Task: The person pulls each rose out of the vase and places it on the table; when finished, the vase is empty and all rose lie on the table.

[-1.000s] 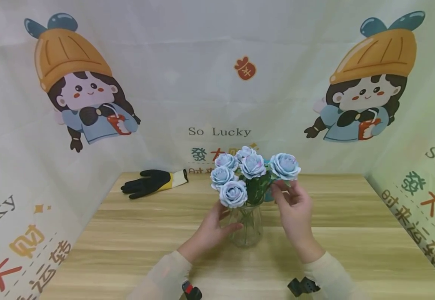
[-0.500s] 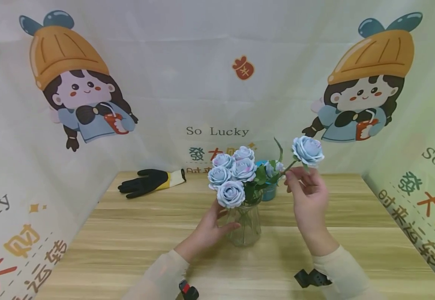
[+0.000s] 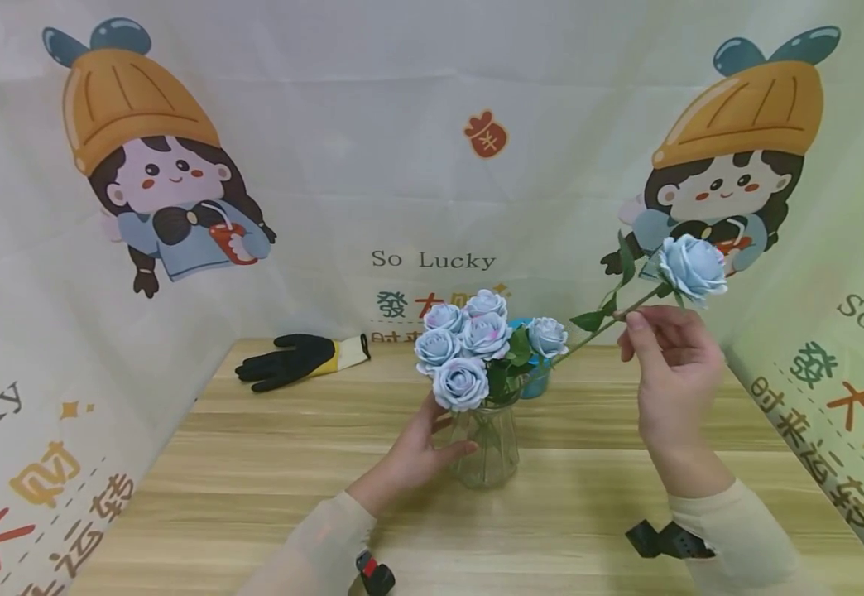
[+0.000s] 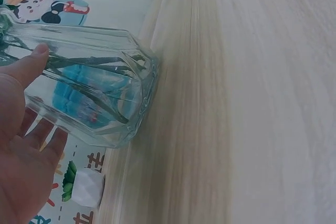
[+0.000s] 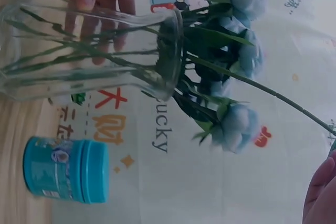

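A clear glass vase [image 3: 497,447] stands upright on the table, holding several light blue roses [image 3: 462,382]. My left hand [image 3: 411,454] grips its left side, with the thumb [image 4: 32,65] on the near side and the other fingers behind. To the right of the vase, my right hand [image 3: 676,385] pinches one blue rose [image 3: 693,269] by the stem, just below the bloom. That rose tilts up and outward. In the right wrist view its long stem [image 5: 273,95] still runs into the vase mouth. Other stems [image 4: 97,61] show through the glass.
Behind the vase stands a blue lidded jar [image 5: 65,169], partly hidden in the head view. A black and yellow work glove [image 3: 294,362] lies at the back left of the table. The left wrist view shows a small white pot [image 4: 87,187] with green leaves.
My right hand has moved right and upward with the rose, drawing its stem partly out of the vase. One rose behind it has come into view. The left hand stays on the vase.
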`<act>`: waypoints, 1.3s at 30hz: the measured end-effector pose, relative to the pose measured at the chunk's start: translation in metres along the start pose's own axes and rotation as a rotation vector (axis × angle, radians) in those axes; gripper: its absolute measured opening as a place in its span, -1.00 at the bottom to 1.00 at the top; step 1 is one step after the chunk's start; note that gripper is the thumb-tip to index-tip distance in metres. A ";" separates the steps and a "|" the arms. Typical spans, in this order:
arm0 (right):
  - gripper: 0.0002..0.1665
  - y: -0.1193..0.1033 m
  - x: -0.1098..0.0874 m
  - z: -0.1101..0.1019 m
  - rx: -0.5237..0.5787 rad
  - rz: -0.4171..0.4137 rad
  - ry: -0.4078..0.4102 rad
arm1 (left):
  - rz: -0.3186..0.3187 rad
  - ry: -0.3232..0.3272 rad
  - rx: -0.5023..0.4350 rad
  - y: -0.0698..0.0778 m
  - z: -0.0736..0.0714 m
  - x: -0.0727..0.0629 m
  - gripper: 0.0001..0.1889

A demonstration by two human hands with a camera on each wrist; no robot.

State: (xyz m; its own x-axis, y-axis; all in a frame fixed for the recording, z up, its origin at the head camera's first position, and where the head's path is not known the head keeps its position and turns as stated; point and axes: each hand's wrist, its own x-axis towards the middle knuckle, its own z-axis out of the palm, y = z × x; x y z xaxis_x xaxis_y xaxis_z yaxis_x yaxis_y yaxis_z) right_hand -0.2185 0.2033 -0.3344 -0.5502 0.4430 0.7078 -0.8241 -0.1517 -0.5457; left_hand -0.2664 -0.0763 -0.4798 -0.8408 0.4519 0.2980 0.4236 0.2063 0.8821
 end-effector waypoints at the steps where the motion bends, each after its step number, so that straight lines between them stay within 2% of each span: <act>1: -0.96 -0.003 0.002 -0.002 0.022 0.000 0.015 | -0.001 -0.002 -0.003 0.000 0.000 0.000 -0.04; 6: -0.94 -0.017 0.008 -0.015 0.092 0.004 0.105 | -0.010 -0.006 -0.003 -0.002 0.001 0.000 -0.06; 10: -0.91 -0.023 0.013 -0.029 0.065 0.007 0.107 | -0.018 -0.006 0.001 -0.003 0.001 -0.001 -0.05; 16: -0.87 -0.028 0.015 -0.051 -0.144 0.061 0.069 | -0.013 -0.003 -0.005 -0.003 0.001 -0.002 -0.05; 23: -0.87 -0.025 0.012 -0.074 -0.500 0.129 0.037 | -0.033 0.003 -0.001 0.001 0.000 -0.002 -0.04; 26: -0.87 -0.022 0.010 -0.084 -0.618 0.153 0.009 | -0.035 0.004 -0.001 0.002 0.000 -0.002 -0.03; 33: -0.87 -0.016 0.008 -0.114 -0.826 0.226 -0.102 | -0.033 0.002 0.000 0.001 0.001 -0.002 -0.03; 39: -0.84 -0.011 0.013 -0.157 -0.975 0.305 -0.219 | -0.029 0.004 -0.004 0.000 0.002 -0.002 -0.06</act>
State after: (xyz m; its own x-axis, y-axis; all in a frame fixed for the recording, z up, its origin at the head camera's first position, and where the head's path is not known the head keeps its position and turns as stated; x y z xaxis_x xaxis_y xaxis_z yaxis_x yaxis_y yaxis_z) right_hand -0.1948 0.3494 -0.3897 -0.8095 0.3207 0.4917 -0.2342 0.5916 -0.7714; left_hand -0.2647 -0.0758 -0.4813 -0.8540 0.4423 0.2742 0.3980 0.2158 0.8916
